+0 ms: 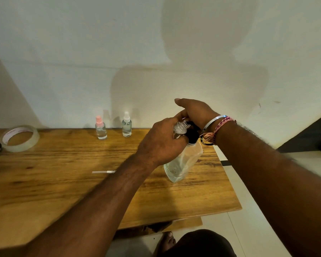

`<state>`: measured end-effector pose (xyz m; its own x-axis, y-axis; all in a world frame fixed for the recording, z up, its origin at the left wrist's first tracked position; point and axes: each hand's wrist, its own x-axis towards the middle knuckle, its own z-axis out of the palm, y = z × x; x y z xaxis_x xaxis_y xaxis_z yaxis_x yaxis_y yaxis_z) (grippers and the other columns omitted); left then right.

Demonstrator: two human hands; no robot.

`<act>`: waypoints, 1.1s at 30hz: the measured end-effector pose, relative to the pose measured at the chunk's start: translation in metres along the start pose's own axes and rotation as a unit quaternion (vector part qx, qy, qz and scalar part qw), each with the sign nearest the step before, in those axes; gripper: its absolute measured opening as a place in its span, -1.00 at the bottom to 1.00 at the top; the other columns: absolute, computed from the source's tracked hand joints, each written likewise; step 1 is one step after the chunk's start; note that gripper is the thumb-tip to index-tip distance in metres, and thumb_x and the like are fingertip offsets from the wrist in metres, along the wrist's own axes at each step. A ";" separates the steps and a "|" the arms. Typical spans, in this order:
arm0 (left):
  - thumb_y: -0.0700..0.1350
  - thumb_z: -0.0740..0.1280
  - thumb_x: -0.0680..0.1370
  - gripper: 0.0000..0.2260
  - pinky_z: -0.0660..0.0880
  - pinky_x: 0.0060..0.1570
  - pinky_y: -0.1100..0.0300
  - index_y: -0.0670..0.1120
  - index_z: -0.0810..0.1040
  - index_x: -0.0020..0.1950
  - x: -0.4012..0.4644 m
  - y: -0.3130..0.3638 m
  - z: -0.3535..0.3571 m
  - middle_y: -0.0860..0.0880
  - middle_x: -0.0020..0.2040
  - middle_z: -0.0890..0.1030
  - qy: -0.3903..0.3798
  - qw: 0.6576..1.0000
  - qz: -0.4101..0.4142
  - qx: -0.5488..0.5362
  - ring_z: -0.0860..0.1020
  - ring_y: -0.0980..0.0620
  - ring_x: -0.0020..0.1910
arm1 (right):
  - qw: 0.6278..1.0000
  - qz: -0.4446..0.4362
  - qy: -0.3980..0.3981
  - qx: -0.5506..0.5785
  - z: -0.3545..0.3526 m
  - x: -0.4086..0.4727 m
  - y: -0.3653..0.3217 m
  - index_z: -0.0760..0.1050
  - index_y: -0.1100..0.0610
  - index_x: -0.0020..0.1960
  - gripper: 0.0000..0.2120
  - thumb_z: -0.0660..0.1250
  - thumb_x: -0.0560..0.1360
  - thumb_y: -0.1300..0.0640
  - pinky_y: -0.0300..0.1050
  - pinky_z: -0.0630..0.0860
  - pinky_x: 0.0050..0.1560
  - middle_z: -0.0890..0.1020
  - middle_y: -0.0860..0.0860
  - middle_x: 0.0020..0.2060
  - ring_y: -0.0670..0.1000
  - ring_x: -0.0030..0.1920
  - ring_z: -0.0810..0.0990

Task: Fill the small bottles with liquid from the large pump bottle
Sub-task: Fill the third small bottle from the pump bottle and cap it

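My knee (202, 242) and bare foot (166, 238) are at the bottom, by the white floor (248, 229). Above them is the wooden bench (63, 182).

A small white tube (103, 172) lies flat on the bench, just left of my left arm.

The large pump bottle (183, 162) stands near the right edge of the bench. It is clear, with clear liquid inside, and it has a black pump top (192, 134).

My left hand (161, 145) grips a small clear bottle (180, 127) with no cap, right beside the black pump top. My right hand (195, 113) sits on top of the pump with its fingers curled over it. My two hands are close together. On my right wrist are a silver bangle (210, 123) and a pink thread band (221, 125).

Farther back, by the wall (100, 52), stand two more small bottles, well apart from my hands. One has a pink cap (101, 128). One has a white cap (126, 125). Both hold clear liquid.

Far left is a roll of clear tape (20, 138).
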<state>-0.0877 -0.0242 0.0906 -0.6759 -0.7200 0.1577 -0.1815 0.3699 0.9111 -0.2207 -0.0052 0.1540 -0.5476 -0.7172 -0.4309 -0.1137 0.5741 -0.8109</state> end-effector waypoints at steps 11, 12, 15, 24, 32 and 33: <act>0.04 0.39 0.47 -0.79 0.63 -0.11 -0.14 0.05 0.65 0.08 -0.001 -0.004 0.002 0.07 -0.09 0.69 0.004 1.000 -0.003 0.022 0.66 0.06 -0.14 | 0.998 -0.051 0.023 -0.024 0.008 0.005 0.004 0.61 0.20 -0.11 -0.52 0.26 0.59 -0.22 0.04 0.58 0.09 0.67 0.09 -0.18 0.11 -0.20 0.64; 0.06 0.39 0.46 -0.77 0.63 -0.10 -0.13 0.05 0.65 0.09 -0.002 -0.003 0.001 0.08 -0.09 0.69 0.002 1.000 -0.004 0.021 0.66 0.06 -0.14 | 0.998 -0.048 0.020 -0.020 0.007 0.005 0.004 0.61 0.20 -0.10 -0.52 0.26 0.59 -0.23 0.04 0.59 0.09 0.68 0.09 -0.17 0.11 -0.20 0.65; 0.04 0.45 0.51 -0.80 0.64 -0.09 -0.06 0.08 0.65 0.11 -0.003 -0.002 0.000 0.11 -0.09 0.69 0.000 1.000 -0.003 0.016 0.65 0.12 -0.14 | 1.000 -0.025 0.002 -0.003 0.005 0.003 0.002 0.65 0.26 0.00 -0.46 0.28 0.57 -0.25 0.07 0.62 0.07 0.71 0.17 -0.09 0.14 -0.18 0.67; -0.02 0.49 0.56 -0.76 0.53 -0.17 0.18 0.13 0.64 0.22 -0.003 0.003 0.000 0.15 -0.10 0.69 0.005 1.000 0.011 -0.001 0.65 0.17 -0.14 | 1.000 0.003 -0.027 -0.005 0.000 -0.005 -0.005 0.65 0.29 0.10 -0.42 0.27 0.58 -0.25 -0.01 0.64 -0.06 0.71 0.21 -0.01 0.15 -0.21 0.67; -0.06 0.49 0.56 -0.79 0.60 -0.13 0.11 0.09 0.65 0.18 -0.001 0.002 0.001 0.14 -0.08 0.70 0.003 1.000 0.002 -0.009 0.65 0.17 -0.12 | 1.000 0.008 -0.016 0.020 0.000 -0.003 -0.001 0.63 0.28 0.13 -0.45 0.30 0.57 -0.22 -0.10 0.61 -0.19 0.71 0.19 0.01 0.13 -0.25 0.66; -0.04 0.49 0.55 -0.80 0.63 -0.10 0.04 0.09 0.66 0.17 -0.001 0.001 0.001 0.13 -0.08 0.70 0.005 1.000 -0.001 -0.007 0.66 0.16 -0.12 | 1.000 0.004 -0.014 0.024 0.001 -0.002 0.000 0.63 0.28 0.11 -0.46 0.30 0.57 -0.22 -0.10 0.61 -0.20 0.71 0.18 -0.02 0.12 -0.26 0.66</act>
<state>-0.0882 -0.0222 0.0911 -0.6689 -0.7259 0.1603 -0.1722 0.3610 0.9165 -0.2189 -0.0041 0.1551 -0.5255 -0.7233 -0.4481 -0.0692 0.5613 -0.8247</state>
